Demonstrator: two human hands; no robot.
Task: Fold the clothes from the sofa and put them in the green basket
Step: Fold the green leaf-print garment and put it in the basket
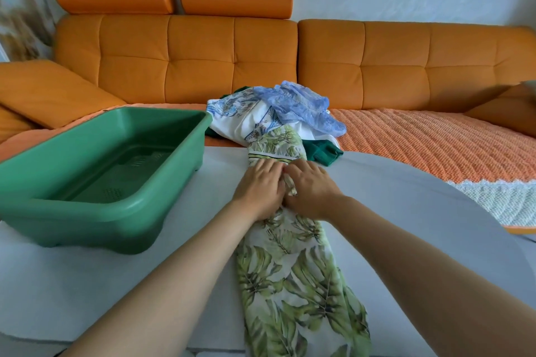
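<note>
Head view. Leaf-print garment (293, 278) lies lengthwise on the white tabletop (406, 226), its far end reaching the clothes pile (261, 119) on the orange sofa (203, 52). Left hand (259, 185) rests palm down on the garment, fingers straight, pressing. Right hand (311, 188) lies just beside it, also palm down on the cloth; a fold of fabric rises between them, and I cannot tell whether the right hand pinches it. Green basket (116, 206) stands left on the tabletop.
</note>
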